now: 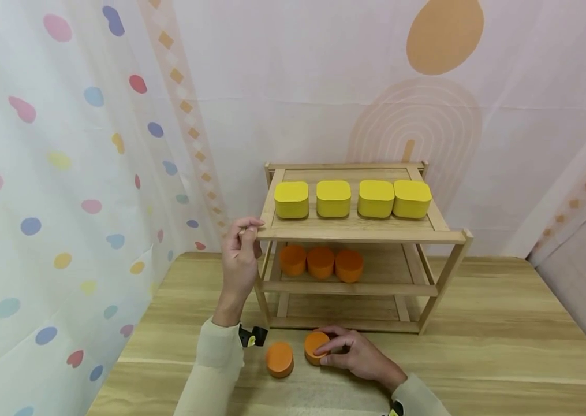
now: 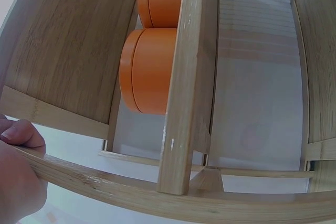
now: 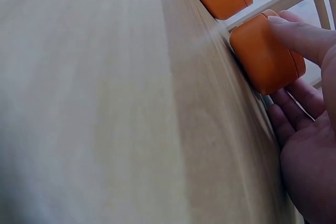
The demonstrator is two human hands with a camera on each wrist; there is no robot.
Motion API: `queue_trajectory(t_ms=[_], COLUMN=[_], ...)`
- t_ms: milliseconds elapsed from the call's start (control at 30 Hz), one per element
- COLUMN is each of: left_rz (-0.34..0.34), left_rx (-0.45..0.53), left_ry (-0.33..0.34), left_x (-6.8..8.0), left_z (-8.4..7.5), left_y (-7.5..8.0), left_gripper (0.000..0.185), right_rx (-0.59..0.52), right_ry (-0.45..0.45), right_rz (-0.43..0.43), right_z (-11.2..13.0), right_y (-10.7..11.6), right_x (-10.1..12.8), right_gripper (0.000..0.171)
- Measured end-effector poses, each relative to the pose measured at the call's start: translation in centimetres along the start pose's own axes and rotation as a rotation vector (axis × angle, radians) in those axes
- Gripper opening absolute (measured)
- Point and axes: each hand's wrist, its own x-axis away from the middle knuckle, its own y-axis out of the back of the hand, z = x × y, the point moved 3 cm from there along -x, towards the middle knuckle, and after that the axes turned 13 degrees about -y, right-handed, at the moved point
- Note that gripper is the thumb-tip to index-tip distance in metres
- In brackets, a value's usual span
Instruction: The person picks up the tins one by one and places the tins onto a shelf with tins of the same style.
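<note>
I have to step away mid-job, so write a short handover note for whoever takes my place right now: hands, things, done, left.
Left hand: grips the front left corner of the wooden shelf, at its top tier.
Right hand: fingers curled round an orange round container on the table, in front of the shelf.
A second orange container sits loose on the table just left of it.
Done: four yellow containers in a row on the top tier; three orange ones on the middle tier.
Left: likely the two orange containers on the table go beside those three.
</note>
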Motion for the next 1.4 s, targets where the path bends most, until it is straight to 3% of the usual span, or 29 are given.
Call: queue_trajectory(t_ms=[567, 933, 1200, 1400], left_rz=[-0.001, -0.003, -0.008, -0.006], left_rx=[0.002, 0.014, 0.016, 0.021], left_ry=[0.005, -0.002, 0.005, -0.009], left_x=[0.2, 0.1, 0.1, 0.0], left_z=[0.1, 0.0, 0.0, -0.1], left_y=[0.0, 0.0, 0.0, 0.0], left_gripper=[0.025, 0.024, 0.026, 0.025], right_rx=[-0.038, -0.057, -0.028, -0.02], right_ry=[0.035, 0.059, 0.161, 0.174], right_rz=[0.026, 0.05, 0.035, 0.029], right_z=[0.3, 1.9, 3.4, 4.6], right_y=[-0.2, 0.2, 0.7, 1.4], right_x=[0.2, 0.8, 1.7, 2.2], right_gripper=[0.022, 0.021, 0.022, 0.022])
